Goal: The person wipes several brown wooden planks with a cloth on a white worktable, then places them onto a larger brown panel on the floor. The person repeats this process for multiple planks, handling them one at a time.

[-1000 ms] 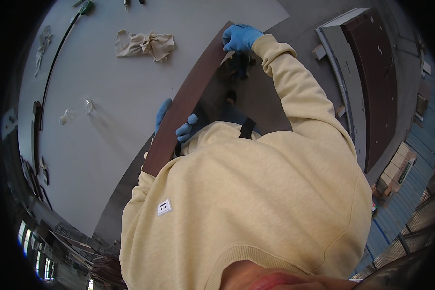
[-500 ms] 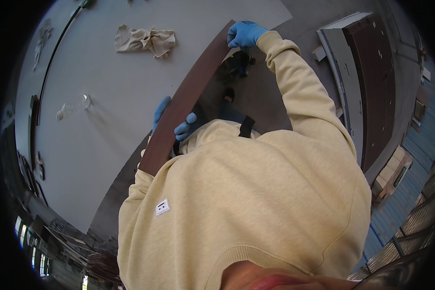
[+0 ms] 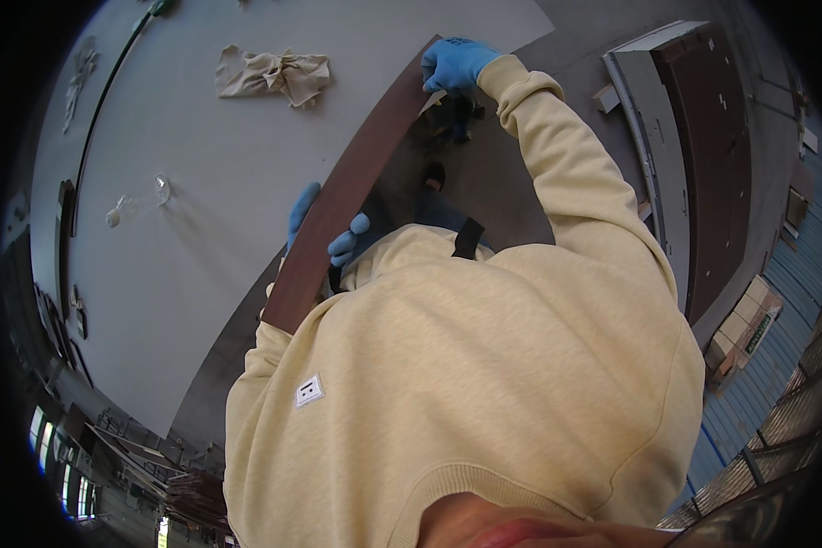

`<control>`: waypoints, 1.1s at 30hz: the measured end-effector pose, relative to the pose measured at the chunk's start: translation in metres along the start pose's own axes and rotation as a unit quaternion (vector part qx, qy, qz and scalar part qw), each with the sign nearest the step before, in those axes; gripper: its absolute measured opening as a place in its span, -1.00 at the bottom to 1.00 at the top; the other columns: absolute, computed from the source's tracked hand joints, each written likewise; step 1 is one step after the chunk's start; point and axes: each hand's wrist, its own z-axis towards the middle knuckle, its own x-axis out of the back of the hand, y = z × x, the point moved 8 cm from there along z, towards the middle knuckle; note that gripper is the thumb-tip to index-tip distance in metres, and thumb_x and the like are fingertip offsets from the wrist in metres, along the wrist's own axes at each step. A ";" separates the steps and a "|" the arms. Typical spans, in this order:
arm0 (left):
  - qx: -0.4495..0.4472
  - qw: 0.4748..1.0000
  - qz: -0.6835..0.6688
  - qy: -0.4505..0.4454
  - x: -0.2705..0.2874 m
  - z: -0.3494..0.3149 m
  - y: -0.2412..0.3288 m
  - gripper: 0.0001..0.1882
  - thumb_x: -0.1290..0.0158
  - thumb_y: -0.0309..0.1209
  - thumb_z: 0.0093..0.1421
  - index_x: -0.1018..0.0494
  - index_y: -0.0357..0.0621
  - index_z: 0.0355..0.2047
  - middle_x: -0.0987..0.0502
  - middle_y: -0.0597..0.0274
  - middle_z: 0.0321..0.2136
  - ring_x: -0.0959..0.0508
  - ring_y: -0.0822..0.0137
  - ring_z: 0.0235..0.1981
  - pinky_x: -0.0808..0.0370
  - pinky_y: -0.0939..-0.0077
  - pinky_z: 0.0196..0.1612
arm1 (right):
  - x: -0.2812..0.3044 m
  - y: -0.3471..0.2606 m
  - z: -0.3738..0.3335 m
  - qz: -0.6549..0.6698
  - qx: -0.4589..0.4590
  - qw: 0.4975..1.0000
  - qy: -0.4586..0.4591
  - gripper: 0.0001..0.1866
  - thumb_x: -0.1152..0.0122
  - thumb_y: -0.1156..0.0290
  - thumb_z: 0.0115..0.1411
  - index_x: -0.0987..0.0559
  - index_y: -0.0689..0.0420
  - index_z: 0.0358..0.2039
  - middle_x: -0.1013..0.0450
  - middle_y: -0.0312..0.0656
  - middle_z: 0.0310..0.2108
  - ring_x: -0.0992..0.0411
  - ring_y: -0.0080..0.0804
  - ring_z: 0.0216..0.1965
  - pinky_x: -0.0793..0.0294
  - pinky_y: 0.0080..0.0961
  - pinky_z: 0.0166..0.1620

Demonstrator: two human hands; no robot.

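Note:
A long, narrow dark-brown board slants from my left side up to the far right, along the edge of a large pale grey tabletop. My left hand, in a blue glove, is wrapped round the board's nearer half. Its thumb shows on the left side and its fingertips on the right, while the board hides the palm. At the far end, my gloved right hand is closed on the board's tip.
A crumpled beige cloth and a clear plastic bottle lie on the tabletop. To the right stands a stack of brown and grey panels, with a bundle of light wooden pieces beyond it. Dark strips line the far left.
My right hand has shifted slightly left at the board's far end. The left hand keeps its hold, and the board has hardly moved.

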 end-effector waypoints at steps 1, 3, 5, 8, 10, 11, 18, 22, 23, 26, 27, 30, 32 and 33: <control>0.001 1.000 0.001 0.001 0.000 -0.001 0.000 -0.19 0.31 0.24 0.52 0.05 0.04 0.57 -0.36 -0.41 0.27 -0.64 0.00 -0.24 -0.65 0.04 -0.12 | -0.001 -0.003 -0.001 -0.002 0.002 1.000 -0.001 -0.75 -0.40 0.19 0.27 -0.69 0.03 -0.14 -0.69 -0.18 -0.28 -0.64 -0.24 -0.22 -0.59 -0.21 -0.11; 0.002 1.000 0.004 0.005 0.000 -0.002 0.000 -0.19 0.31 0.24 0.52 0.05 0.04 0.57 -0.36 -0.41 0.26 -0.64 0.01 -0.25 -0.65 0.05 -0.12 | -0.002 -0.007 -0.003 -0.005 0.005 1.000 -0.003 -0.75 -0.40 0.19 0.27 -0.69 0.03 -0.13 -0.69 -0.18 -0.29 -0.63 -0.23 -0.23 -0.59 -0.21 -0.10; 0.005 1.000 0.012 0.009 0.000 -0.001 0.001 -0.19 0.31 0.24 0.52 0.05 0.05 0.57 -0.37 -0.40 0.26 -0.63 0.02 -0.26 -0.65 0.06 -0.12 | -0.006 -0.002 0.005 -0.029 0.029 0.999 0.016 -0.75 -0.40 0.19 0.27 -0.69 0.02 -0.12 -0.69 -0.18 -0.29 -0.63 -0.23 -0.23 -0.60 -0.22 -0.10; 0.003 1.000 0.008 0.006 0.000 -0.001 0.000 -0.19 0.31 0.24 0.52 0.05 0.06 0.57 -0.37 -0.40 0.25 -0.63 0.02 -0.27 -0.64 0.05 -0.13 | -0.007 -0.006 0.004 -0.027 0.034 0.999 0.014 -0.74 -0.40 0.18 0.26 -0.69 0.02 -0.11 -0.69 -0.17 -0.28 -0.64 -0.22 -0.22 -0.60 -0.23 -0.07; 0.000 1.000 0.004 0.009 0.000 -0.001 -0.001 -0.19 0.31 0.24 0.52 0.05 0.06 0.57 -0.37 -0.40 0.26 -0.63 0.02 -0.27 -0.64 0.05 -0.13 | -0.008 -0.004 0.004 -0.003 0.016 1.000 -0.002 -0.73 -0.41 0.18 0.25 -0.70 0.02 -0.12 -0.69 -0.17 -0.27 -0.64 -0.22 -0.21 -0.60 -0.23 -0.05; -0.002 1.000 0.002 0.010 0.000 -0.001 -0.001 -0.19 0.31 0.24 0.52 0.05 0.06 0.57 -0.37 -0.40 0.26 -0.63 0.01 -0.27 -0.64 0.04 -0.14 | -0.007 0.003 0.007 0.013 0.002 1.000 -0.012 -0.73 -0.41 0.18 0.25 -0.70 0.03 -0.13 -0.69 -0.16 -0.27 -0.64 -0.22 -0.20 -0.60 -0.23 -0.05; 0.004 1.000 0.010 0.005 0.008 -0.007 0.001 -0.17 0.30 0.26 0.50 0.05 0.04 0.56 -0.36 -0.38 0.26 -0.63 0.01 -0.25 -0.64 0.05 -0.14 | -0.015 -0.033 -0.011 -0.059 0.089 0.993 0.044 -0.73 -0.44 0.16 0.22 -0.72 0.06 -0.20 -0.69 -0.21 -0.28 -0.64 -0.28 -0.17 -0.57 -0.28 -0.04; 0.007 1.000 0.001 0.006 0.004 -0.001 0.000 -0.16 0.29 0.25 0.50 0.09 0.02 0.57 -0.36 -0.38 0.26 -0.64 0.00 -0.24 -0.64 0.05 -0.15 | -0.014 0.003 0.002 0.021 0.000 1.000 -0.012 -0.73 -0.44 0.16 0.21 -0.73 0.04 -0.19 -0.69 -0.21 -0.25 -0.64 -0.24 -0.17 -0.57 -0.26 -0.03; 0.004 1.000 0.002 0.007 0.004 -0.002 0.000 -0.16 0.29 0.25 0.50 0.09 0.01 0.57 -0.37 -0.38 0.26 -0.64 0.00 -0.24 -0.64 0.05 -0.15 | -0.012 -0.013 -0.009 -0.009 0.028 1.000 0.003 -0.73 -0.44 0.16 0.21 -0.73 0.04 -0.19 -0.69 -0.21 -0.25 -0.64 -0.24 -0.17 -0.58 -0.26 -0.03; 0.010 1.000 0.003 0.011 0.006 -0.005 0.000 -0.15 0.28 0.25 0.50 0.10 0.01 0.57 -0.37 -0.39 0.25 -0.64 0.01 -0.23 -0.64 0.06 -0.14 | -0.019 -0.044 -0.020 -0.029 0.075 0.997 0.002 -0.74 -0.45 0.16 0.21 -0.73 0.03 -0.19 -0.69 -0.21 -0.25 -0.65 -0.23 -0.17 -0.58 -0.25 -0.03; 0.010 1.000 0.000 0.009 0.006 -0.004 0.000 -0.15 0.28 0.25 0.50 0.10 0.01 0.57 -0.36 -0.39 0.26 -0.63 0.01 -0.23 -0.64 0.06 -0.14 | -0.021 -0.046 -0.021 -0.027 0.075 0.997 0.001 -0.75 -0.45 0.16 0.21 -0.73 0.02 -0.20 -0.69 -0.21 -0.26 -0.65 -0.24 -0.17 -0.58 -0.25 -0.03; 0.010 1.000 -0.004 -0.001 0.003 -0.002 -0.001 -0.15 0.29 0.26 0.50 0.09 0.01 0.57 -0.35 -0.39 0.27 -0.62 0.02 -0.22 -0.64 0.04 -0.12 | -0.017 -0.039 -0.021 -0.010 0.037 0.999 -0.023 -0.75 -0.45 0.16 0.20 -0.74 0.00 -0.18 -0.69 -0.21 -0.22 -0.64 -0.23 -0.13 -0.59 -0.24 -0.01; 0.011 1.000 0.000 -0.011 0.002 -0.001 0.000 -0.15 0.30 0.26 0.50 0.08 0.01 0.57 -0.33 -0.39 0.28 -0.62 0.01 -0.21 -0.64 0.03 -0.11 | -0.020 -0.037 -0.019 -0.004 0.006 0.999 -0.041 -0.72 -0.44 0.15 0.18 -0.74 -0.02 -0.15 -0.70 -0.20 -0.17 -0.64 -0.17 -0.09 -0.60 -0.20 0.02; 0.012 1.000 0.000 -0.011 0.003 -0.001 0.001 -0.15 0.30 0.26 0.50 0.08 0.01 0.57 -0.32 -0.39 0.29 -0.62 0.01 -0.20 -0.64 0.03 -0.10 | -0.023 -0.043 -0.020 -0.012 0.018 0.999 -0.043 -0.72 -0.44 0.16 0.18 -0.74 -0.02 -0.15 -0.70 -0.20 -0.18 -0.64 -0.18 -0.09 -0.60 -0.19 0.01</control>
